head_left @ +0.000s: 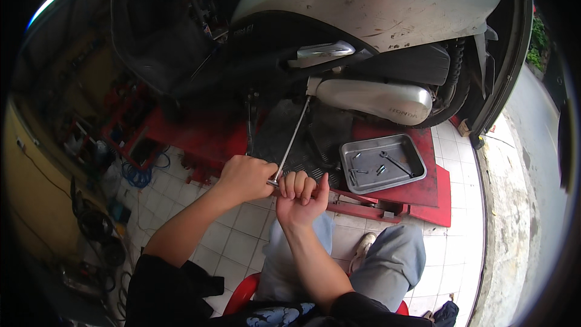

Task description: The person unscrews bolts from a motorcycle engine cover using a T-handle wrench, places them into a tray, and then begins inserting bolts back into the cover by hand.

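A long metal T-handle wrench (pixel 291 140) runs from the scooter's silver exhaust-side housing (pixel 375 100) down to my hands, its far end at a fitting near the housing's front. My left hand (pixel 245 178) is closed on the left part of the crossbar. My right hand (pixel 302 200), palm turned up, has its fingers curled over the crossbar's right part, thumb sticking out. To the right, a steel tray (pixel 348 168) holds a combination wrench (pixel 396 163) and several small sockets and metal pieces (pixel 381 170).
The scooter (pixel 369 6) stands on a red lift platform (pixel 436 200) above a white tiled floor (pixel 224 236). At the left are red tool trays (pixel 136 145), a blue coiled hose (pixel 136 172) and a yellow cabinet (pixel 33 188). I sit on a red stool (pixel 241 297); a doorway edge is at right.
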Motion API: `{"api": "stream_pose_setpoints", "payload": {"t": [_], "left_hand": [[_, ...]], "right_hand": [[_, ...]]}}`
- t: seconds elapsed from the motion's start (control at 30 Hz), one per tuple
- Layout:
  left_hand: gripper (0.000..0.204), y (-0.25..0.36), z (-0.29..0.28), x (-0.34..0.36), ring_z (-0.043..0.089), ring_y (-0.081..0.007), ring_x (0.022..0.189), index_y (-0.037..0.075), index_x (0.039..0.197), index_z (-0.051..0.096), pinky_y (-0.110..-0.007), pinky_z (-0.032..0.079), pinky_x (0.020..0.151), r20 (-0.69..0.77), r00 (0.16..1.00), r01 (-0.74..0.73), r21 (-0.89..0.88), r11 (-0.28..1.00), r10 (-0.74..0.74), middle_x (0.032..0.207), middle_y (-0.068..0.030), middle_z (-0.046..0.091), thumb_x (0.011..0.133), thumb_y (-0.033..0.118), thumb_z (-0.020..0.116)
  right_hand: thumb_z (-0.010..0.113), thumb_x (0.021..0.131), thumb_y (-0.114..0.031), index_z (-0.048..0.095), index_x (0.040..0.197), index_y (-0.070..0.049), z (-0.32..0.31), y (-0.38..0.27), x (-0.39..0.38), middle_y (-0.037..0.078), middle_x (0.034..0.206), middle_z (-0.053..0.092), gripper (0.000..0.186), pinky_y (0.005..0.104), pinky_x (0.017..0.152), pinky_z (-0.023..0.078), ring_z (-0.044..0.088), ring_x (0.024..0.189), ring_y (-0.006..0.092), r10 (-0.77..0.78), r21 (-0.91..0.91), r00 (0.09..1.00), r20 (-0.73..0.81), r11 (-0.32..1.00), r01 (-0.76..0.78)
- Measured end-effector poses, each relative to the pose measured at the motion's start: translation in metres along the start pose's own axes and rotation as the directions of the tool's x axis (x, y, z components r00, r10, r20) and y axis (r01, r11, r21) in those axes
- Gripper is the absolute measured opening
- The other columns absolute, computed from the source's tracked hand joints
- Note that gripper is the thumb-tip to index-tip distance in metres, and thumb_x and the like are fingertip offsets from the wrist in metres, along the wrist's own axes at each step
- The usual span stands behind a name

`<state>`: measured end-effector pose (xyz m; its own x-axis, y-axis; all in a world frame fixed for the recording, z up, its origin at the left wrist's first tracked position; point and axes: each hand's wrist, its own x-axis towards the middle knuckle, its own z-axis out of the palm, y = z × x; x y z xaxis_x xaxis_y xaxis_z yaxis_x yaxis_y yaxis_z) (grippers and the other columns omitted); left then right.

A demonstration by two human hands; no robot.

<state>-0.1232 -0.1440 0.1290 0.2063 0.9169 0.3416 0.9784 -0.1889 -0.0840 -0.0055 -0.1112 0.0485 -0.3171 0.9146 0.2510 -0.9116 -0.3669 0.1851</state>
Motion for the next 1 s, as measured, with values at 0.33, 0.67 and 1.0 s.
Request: {"api": "stream_pose_setpoints", "payload": {"t": [0.33,0.67,1.0], "left_hand": [[0.023,-0.001,0.017,-0.010,0.061,-0.0270,0.050,0.013,0.059,0.057,-0.038,0.044,0.042,-0.110,0.994,0.022,-0.011,1.000,-0.023,0.055,-0.0063,0.060,0.076,0.024,0.066],[0.013,0.004,0.018,-0.008,0.060,-0.0298,0.051,0.011,0.059,0.057,-0.040,0.042,0.043,-0.138,0.987,0.076,-0.084,0.994,-0.087,0.055,-0.0077,0.058,0.066,0.016,0.067],[0.016,0.005,0.018,-0.005,0.060,-0.0318,0.052,0.010,0.059,0.057,-0.041,0.043,0.046,-0.072,0.990,0.119,-0.074,0.990,-0.124,0.055,-0.0090,0.058,0.065,0.019,0.069]], "right_hand": [[0.035,0.096,-0.029,0.022,0.050,-0.012,-0.006,0.006,0.002,0.003,0.048,0.025,0.050,0.0322,0.062,0.036,0.023,0.046,0.0161,-0.040,-0.030,0.997,-0.059,0.999,0.038],[0.037,0.095,-0.029,0.021,0.049,-0.013,-0.001,0.005,0.004,0.001,0.046,0.023,0.051,0.0295,0.055,0.034,0.018,0.043,0.0145,-0.047,-0.093,0.992,-0.121,0.995,0.036],[0.037,0.096,-0.029,0.025,0.051,-0.012,-0.007,0.002,0.003,0.003,0.051,0.028,0.051,0.0317,0.052,0.030,0.026,0.048,0.0159,-0.012,-0.091,0.996,-0.086,0.996,0.004]]}}
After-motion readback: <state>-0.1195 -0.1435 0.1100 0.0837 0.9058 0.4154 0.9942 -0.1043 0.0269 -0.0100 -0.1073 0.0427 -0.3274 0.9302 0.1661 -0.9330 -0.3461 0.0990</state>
